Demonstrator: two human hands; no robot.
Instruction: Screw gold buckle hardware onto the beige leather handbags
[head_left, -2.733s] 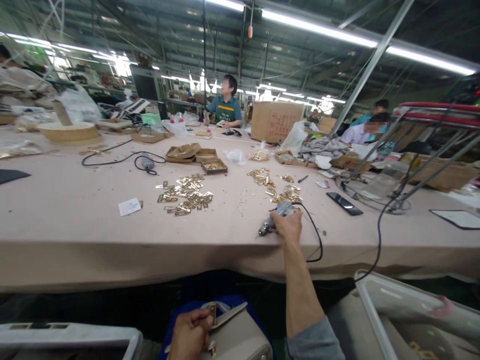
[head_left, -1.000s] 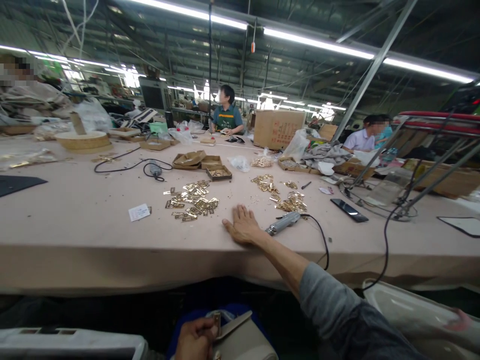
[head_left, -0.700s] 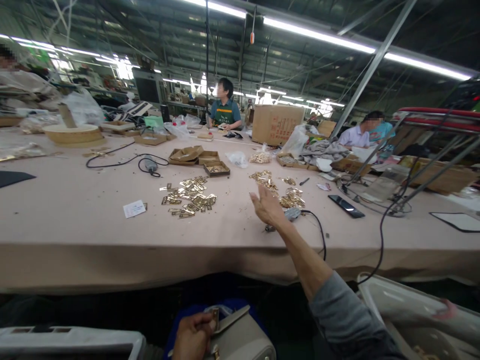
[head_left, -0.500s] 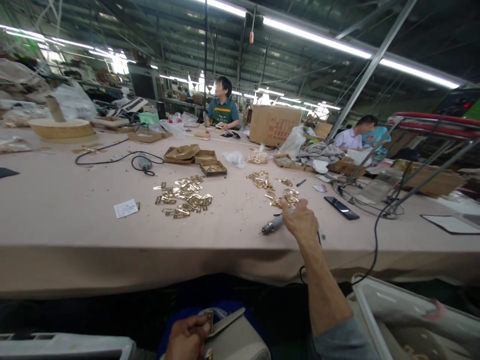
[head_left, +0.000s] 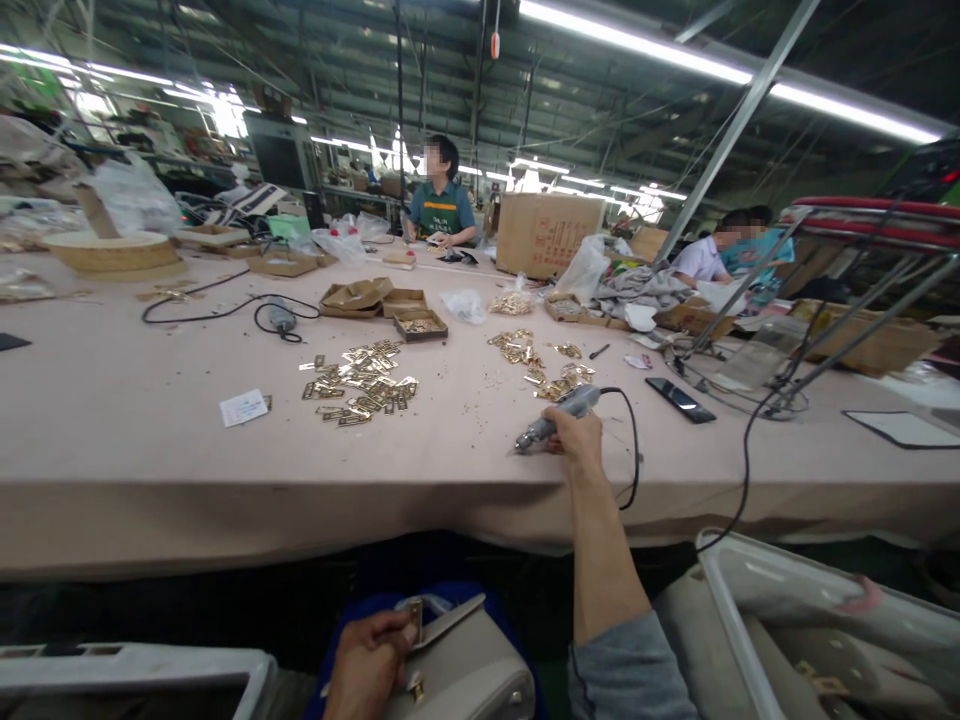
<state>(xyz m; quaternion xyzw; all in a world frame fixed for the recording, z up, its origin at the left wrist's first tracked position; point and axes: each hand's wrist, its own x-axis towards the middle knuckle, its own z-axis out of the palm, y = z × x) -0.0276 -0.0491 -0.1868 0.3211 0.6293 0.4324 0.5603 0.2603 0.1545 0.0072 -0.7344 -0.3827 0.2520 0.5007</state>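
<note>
My right hand [head_left: 575,437] is closed round a grey corded electric screwdriver [head_left: 559,414] lying near the front edge of the pink table [head_left: 150,440]; its black cable [head_left: 634,450] loops off to the right. Down on my lap, my left hand [head_left: 367,662] grips a grey handbag [head_left: 469,670] at its flap, beside a gold metal fitting [head_left: 415,618]. Piles of gold metal fittings [head_left: 360,381] and a further gold pile [head_left: 534,363] lie on the table beyond the tool.
A black phone [head_left: 681,399], a white card [head_left: 243,407] and small cardboard trays [head_left: 390,306] lie on the table. Grey plastic bins sit at my left [head_left: 135,680] and right [head_left: 817,630]. A metal stand [head_left: 847,330] rises at right. Other people work at the far side.
My right hand lay flat on the table, lifted, then came back to the screwdriver and closed on it. My left hand stayed on the handbag.
</note>
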